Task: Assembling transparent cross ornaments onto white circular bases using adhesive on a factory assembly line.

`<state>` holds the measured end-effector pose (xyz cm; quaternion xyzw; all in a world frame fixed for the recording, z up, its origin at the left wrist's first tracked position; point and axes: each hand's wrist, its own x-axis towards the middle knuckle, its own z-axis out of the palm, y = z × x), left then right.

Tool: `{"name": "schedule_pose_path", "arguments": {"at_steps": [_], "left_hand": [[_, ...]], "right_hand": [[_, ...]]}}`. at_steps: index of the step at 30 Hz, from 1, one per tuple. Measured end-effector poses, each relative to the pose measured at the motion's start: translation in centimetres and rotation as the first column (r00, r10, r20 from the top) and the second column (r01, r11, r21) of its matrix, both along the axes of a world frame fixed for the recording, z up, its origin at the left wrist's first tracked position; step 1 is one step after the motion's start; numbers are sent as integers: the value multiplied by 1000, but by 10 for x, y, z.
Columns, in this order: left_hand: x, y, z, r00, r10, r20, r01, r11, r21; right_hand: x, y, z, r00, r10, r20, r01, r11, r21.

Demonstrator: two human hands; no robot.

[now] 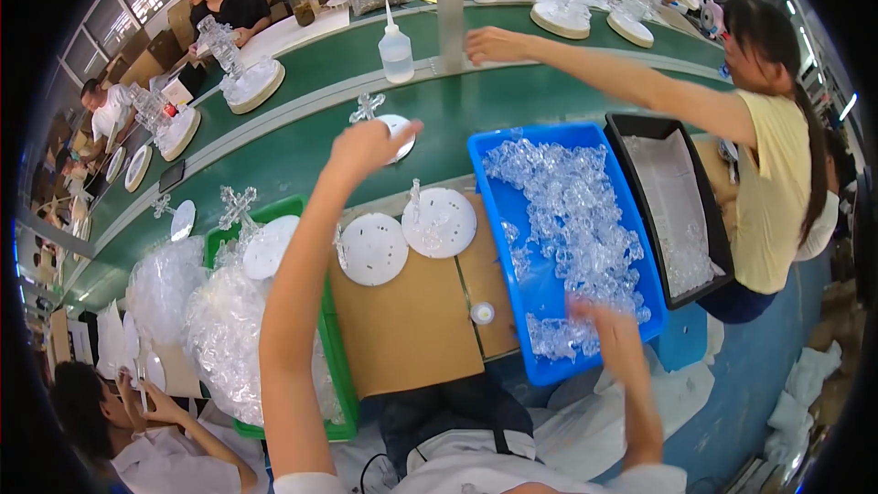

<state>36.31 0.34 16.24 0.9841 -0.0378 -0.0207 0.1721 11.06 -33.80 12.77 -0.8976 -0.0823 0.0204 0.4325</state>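
Note:
My left hand (364, 150) is over the green belt at a white disc (399, 135), its thumb stretched across the disc's face. A clear cross-shaped piece (367, 107) stands up just beyond that hand. The other fingers are hidden, so its grip does not show. On the right, my right hand (611, 337) is at the near end of a blue tray (524, 306) holding many clear plastic pieces (585, 210). Motion smears its fingers. Two white round discs with small dark marks, the left disc (373, 256) and the right disc (445, 230), lie before me, each with a clear piece at its edge.
Cardboard (402, 334) covers the near surface. A green crate (340, 393) with clear bagged pieces stands left. Right of the blue tray is a black tray (709, 220). A squeeze bottle (396, 50) stands behind the belt. A co-worker's arm (631, 82) reaches across the far right.

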Motion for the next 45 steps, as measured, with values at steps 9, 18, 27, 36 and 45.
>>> {"name": "schedule_pose_path", "arguments": {"at_steps": [9, 18, 27, 36, 45], "left_hand": [[-62, -50, -79, 939, -26, 342, 11, 999, 47], [-114, -45, -6, 899, -80, 430, 42, 995, 96], [-274, -19, 4, 955, 151, 257, -176, 981, 77], [-297, 0, -72, 932, 290, 217, -266, 955, -133], [-341, -5, -85, 786, 350, 510, -139, 903, -406]], "right_hand": [[192, 76, -95, 957, 255, 137, -72, 669, -740], [179, 52, -90, 965, 2, 264, 103, 918, -384], [91, 76, 1, 998, 60, -24, -35, 817, 576], [-24, 144, -11, 890, 375, -260, -1, 571, 821], [-32, 159, -60, 941, 336, -40, -320, 923, 211]]}}
